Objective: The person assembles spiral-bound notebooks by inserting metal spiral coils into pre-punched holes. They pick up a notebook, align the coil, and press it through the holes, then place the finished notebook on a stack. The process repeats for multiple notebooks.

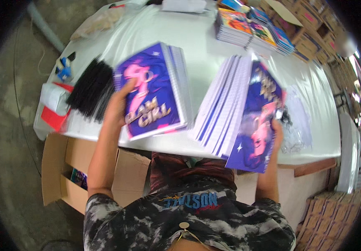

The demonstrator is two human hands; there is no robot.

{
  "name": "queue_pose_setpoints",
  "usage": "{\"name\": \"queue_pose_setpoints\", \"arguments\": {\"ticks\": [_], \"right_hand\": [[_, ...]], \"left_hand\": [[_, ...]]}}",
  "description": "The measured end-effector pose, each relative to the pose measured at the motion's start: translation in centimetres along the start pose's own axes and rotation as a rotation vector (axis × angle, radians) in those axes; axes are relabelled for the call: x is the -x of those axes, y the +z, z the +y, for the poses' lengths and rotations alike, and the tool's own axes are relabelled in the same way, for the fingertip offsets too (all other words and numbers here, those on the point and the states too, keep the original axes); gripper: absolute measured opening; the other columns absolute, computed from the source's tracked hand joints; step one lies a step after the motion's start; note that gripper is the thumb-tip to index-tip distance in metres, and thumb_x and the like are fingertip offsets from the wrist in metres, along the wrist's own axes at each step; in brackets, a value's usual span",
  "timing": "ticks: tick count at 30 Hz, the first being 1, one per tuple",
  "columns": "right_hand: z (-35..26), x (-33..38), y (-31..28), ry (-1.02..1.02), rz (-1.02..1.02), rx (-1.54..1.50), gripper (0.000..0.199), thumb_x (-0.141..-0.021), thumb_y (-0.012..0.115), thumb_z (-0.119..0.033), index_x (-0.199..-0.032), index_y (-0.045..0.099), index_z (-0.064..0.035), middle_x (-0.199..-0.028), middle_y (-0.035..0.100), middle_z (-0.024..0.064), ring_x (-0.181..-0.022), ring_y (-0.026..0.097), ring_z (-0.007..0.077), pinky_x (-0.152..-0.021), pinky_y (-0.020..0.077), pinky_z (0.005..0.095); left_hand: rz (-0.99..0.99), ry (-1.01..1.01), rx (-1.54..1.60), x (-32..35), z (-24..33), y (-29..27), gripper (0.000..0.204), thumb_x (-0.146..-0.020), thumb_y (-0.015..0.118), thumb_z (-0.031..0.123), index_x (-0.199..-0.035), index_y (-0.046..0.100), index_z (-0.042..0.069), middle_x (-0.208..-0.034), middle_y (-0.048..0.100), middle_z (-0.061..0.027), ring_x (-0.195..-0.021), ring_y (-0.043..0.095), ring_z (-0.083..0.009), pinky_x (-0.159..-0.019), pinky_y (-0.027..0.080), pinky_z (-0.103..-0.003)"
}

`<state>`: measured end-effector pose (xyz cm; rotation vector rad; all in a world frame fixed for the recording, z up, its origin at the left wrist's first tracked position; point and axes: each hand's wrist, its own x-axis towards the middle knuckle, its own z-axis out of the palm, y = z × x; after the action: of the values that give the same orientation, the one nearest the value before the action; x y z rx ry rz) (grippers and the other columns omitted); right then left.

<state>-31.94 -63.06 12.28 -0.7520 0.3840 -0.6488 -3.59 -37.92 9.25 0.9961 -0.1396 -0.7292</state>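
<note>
The white desk [197, 33] spreads wide under me, its glossy plastic sheeting smooth and curved by the lens toward the rim. Below its near edge on my left sits an open brown cardboard box [69, 167], its flaps matte and creased; what lies inside is mostly in shadow. My right hand [277, 133] is clenched around a thick stack of spiral notebooks [241, 111], tilted up on edge over the desk's near edge, white page edges fanned in thin ridges, a shiny purple cover facing right; my fingers are largely hidden behind it. My left hand [119, 106] grasps a thinner stack of purple-covered notebooks [153, 92], held above the desk with the glossy cover facing me, thumb across it, the whole thing blurred. Left of that lies a bundle of black spiral bindings [90, 88], fine and bristly. At the far edge stand piles of colourful notebooks [251, 29], partly cut off. A small blue and white object [63, 67] lies at the left edge, too blurred to name.
</note>
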Motion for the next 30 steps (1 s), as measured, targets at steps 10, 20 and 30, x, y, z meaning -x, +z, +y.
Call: {"name": "queue_pose_setpoints", "arguments": {"ticks": [10, 20, 30], "right_hand": [[-6.1, -6.0, 2.3, -0.241, 0.061, 0.138, 0.029, -0.076, 0.06, -0.02, -0.098, 0.06, -0.0008, -0.09, 0.065, 0.0116, -0.079, 0.064, 0.0214, -0.076, 0.0518, 0.0325], [4.1, -17.1, 3.4, 0.453, -0.098, 0.234, 0.033, -0.075, 0.063, -0.021, -0.101, 0.059, -0.0028, -0.092, 0.065, 0.0113, -0.079, 0.064, 0.0236, -0.075, 0.0533, 0.0363], [3.8, -18.3, 4.2, 0.44, -0.072, 0.737, 0.05, -0.069, 0.069, -0.038, -0.105, 0.06, -0.0046, -0.096, 0.066, 0.0083, -0.086, 0.063, 0.018, -0.084, 0.0467, 0.032]], "left_hand": [[0.033, 0.01, -1.205, -16.4, -9.7, 6.8, 0.077, -0.058, 0.065, 0.069, -0.075, 0.065, -0.006, -0.08, 0.064, -0.0212, -0.073, 0.064, -0.0266, -0.066, 0.049, -0.036], [-0.318, -0.215, -0.324, -17.4, -9.1, 4.9, 0.106, -0.071, 0.013, 0.085, -0.141, 0.022, 0.007, -0.122, 0.046, -0.0311, -0.11, 0.051, -0.0338, -0.094, 0.038, -0.043], [-0.546, -0.227, -0.088, -12.9, -4.9, 8.3, 0.082, -0.082, 0.031, 0.071, -0.135, 0.036, 0.009, -0.134, 0.042, -0.0158, -0.121, 0.042, -0.0279, -0.1, 0.033, -0.046]]}}
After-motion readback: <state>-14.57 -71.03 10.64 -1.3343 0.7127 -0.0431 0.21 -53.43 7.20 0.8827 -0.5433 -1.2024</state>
